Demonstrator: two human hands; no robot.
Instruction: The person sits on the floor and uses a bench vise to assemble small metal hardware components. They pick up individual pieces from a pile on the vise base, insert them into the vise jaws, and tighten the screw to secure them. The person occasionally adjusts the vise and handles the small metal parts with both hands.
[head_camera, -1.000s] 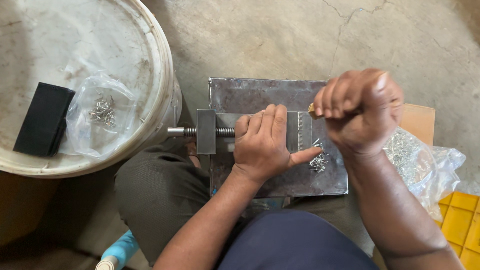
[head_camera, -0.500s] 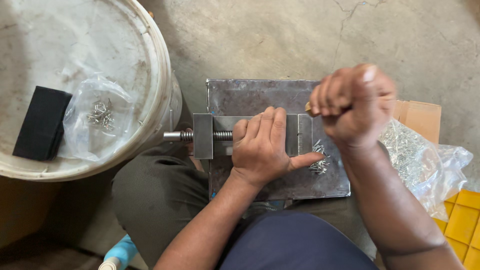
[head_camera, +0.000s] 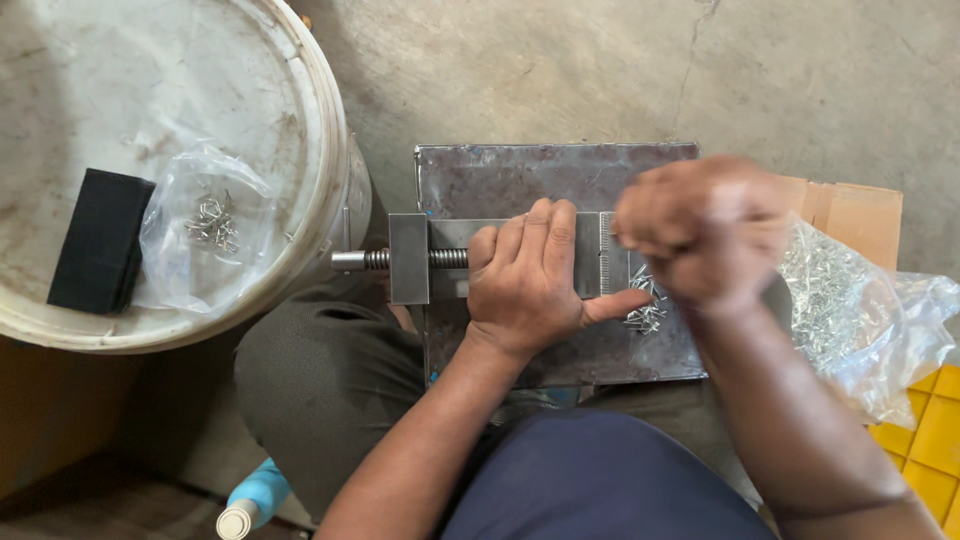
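L hand (head_camera: 525, 285) on vise (head_camera: 500, 258) (R hand (head_camera: 705, 230) blurred).

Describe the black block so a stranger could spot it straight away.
Start at the big white bucket lid at upper left. On it, beside a clear plastic bag of small metal pieces, lies the black block. It is the only dark, solid, box-shaped thing there; everything else on the lid is see-through or shiny.
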